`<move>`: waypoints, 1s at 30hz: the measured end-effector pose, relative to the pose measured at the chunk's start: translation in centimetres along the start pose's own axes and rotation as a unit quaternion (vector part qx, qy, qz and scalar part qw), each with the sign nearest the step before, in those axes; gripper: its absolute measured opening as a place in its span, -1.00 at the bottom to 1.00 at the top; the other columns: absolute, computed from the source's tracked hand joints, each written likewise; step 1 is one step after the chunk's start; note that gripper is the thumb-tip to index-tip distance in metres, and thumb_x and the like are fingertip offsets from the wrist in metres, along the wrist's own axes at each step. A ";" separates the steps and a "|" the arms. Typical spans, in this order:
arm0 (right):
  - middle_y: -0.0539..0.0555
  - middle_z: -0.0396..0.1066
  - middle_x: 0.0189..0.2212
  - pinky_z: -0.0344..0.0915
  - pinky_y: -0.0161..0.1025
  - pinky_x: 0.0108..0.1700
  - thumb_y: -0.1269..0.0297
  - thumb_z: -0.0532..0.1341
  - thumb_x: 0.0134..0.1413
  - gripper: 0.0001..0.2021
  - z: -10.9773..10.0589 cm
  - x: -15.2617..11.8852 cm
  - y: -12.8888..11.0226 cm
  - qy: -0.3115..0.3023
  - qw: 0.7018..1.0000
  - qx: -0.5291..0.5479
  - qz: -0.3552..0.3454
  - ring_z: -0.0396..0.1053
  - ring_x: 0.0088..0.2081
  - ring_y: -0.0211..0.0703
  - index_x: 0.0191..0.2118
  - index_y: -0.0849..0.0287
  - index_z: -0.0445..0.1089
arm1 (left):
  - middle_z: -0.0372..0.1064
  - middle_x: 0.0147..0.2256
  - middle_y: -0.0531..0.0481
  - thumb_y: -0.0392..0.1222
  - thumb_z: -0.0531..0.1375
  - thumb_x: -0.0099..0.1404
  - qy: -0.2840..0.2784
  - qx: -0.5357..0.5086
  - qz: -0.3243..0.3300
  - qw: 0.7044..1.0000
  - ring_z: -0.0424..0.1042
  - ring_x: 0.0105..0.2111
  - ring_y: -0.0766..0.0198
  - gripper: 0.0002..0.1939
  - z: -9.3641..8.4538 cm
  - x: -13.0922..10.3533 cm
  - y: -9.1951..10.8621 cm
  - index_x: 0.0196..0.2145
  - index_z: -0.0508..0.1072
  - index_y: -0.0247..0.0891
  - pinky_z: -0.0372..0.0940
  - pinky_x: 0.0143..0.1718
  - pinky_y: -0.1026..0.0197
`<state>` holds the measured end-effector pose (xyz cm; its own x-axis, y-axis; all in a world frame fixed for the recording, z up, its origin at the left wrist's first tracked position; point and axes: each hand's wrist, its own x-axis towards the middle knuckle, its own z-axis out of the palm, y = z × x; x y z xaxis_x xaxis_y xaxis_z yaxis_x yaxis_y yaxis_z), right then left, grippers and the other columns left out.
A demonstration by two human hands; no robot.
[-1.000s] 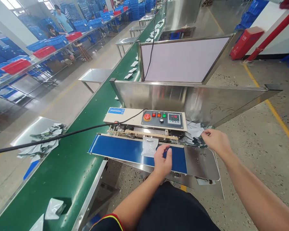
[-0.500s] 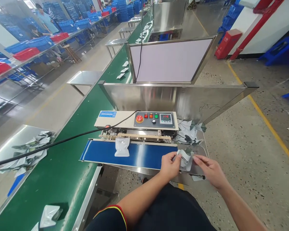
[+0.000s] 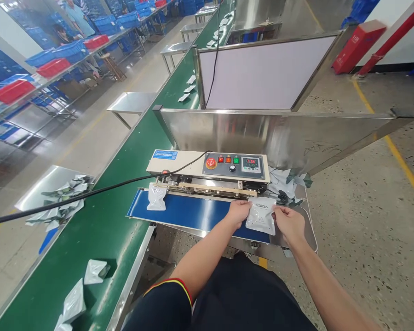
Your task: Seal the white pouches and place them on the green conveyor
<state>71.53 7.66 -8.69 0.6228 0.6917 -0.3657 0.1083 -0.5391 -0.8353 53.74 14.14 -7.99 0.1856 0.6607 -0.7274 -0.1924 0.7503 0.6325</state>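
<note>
Their left hand (image 3: 239, 213) and right hand (image 3: 289, 223) are both pinching a white bag (image 3: 261, 218), machine (image 3: 217, 173) sitting at its 10 o'clock, messy bag pile (image 3: 283, 182) kinda sprawling around 1.

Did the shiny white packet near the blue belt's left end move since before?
Yes, it moved left: the small, shiny white packet was below the round red button a second ago; now it's well left of it.

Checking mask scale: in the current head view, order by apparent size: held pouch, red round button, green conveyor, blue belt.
Largest to smallest, as they look:
1. green conveyor
2. blue belt
3. held pouch
4. red round button
No near-ties.
</note>
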 end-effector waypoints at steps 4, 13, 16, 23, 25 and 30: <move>0.22 0.61 -0.45 0.49 -0.17 -0.40 -0.09 0.42 0.04 -0.57 0.0 0.0 0.7 0.002 1.000 -0.011 0.008 0.58 -0.42 0.10 -0.22 0.24 0.71 | 0.65 -0.35 -0.19 -0.09 0.64 0.13 0.017 -0.032 -0.005 0.999 0.57 -0.40 0.18 -0.67 -0.4 0.1 -1.0 -0.33 0.71 -0.38 0.54 -0.23 0.11; 0.18 0.58 -0.48 0.47 -0.19 -0.49 -0.09 0.50 -0.02 -0.59 -1.7 0.7 0.3 0.003 0.999 0.023 0.039 0.54 -0.46 0.07 -0.28 0.20 0.62 | 0.62 -0.38 -0.14 -0.28 0.60 0.14 0.036 -0.050 -0.059 0.996 0.57 -0.43 0.17 -0.77 2.4 0.4 -1.2 -0.34 0.66 -0.39 0.53 -0.29 0.11; 0.19 0.61 -0.42 0.53 -0.15 -0.42 -0.07 0.49 -0.01 -0.61 -0.2 0.3 -0.8 -0.035 0.998 0.024 0.040 0.58 -0.39 0.10 -0.26 0.20 0.64 | 0.63 -0.38 -0.17 -0.25 0.61 0.12 0.052 -0.069 -0.035 0.996 0.58 -0.41 0.16 -0.75 0.8 -0.2 -0.2 -0.34 0.66 -0.39 0.52 -0.28 0.12; 0.34 0.64 0.00 0.51 0.12 0.10 -0.08 0.30 0.32 -0.55 -2.6 2.4 -3.8 0.018 0.961 -0.204 -0.187 0.55 0.04 0.31 0.03 0.16 0.71 | 0.68 -0.09 -0.27 -0.03 0.49 0.31 0.185 -0.012 0.192 0.964 0.65 -0.06 0.02 -0.68 -4.5 -5.0 -0.4 -0.11 0.72 -0.33 0.52 0.05 0.06; 0.40 0.54 0.18 0.40 0.22 0.20 0.00 0.27 0.31 -0.59 -3.3 4.1 -5.3 0.049 0.913 -0.312 -0.258 0.44 0.21 0.45 0.02 0.16 0.72 | 0.64 0.06 -0.29 0.04 0.44 0.38 0.251 0.037 0.299 0.920 0.61 0.06 0.00 -0.61 -5.0 -6.7 -1.2 0.01 0.70 -0.28 0.50 0.14 0.03; 0.29 0.64 -0.13 0.38 0.02 -0.04 0.22 0.19 0.28 -0.71 -4.4 5.5 -10.1 -0.007 0.887 -0.400 -0.230 0.52 -0.05 0.26 -0.31 0.11 0.68 | 0.64 -0.01 -0.25 0.06 0.29 0.54 0.148 0.153 0.429 0.878 0.62 -0.03 0.03 -0.67 -2.2 -8.7 -2.7 0.00 0.67 -0.22 0.55 0.04 0.01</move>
<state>77.30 14.79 -0.40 0.3614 0.9296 -0.0721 0.8674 -0.3635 -0.3398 50.57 6.30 -3.97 -0.1685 0.9847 0.0435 0.1384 -0.0201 0.9902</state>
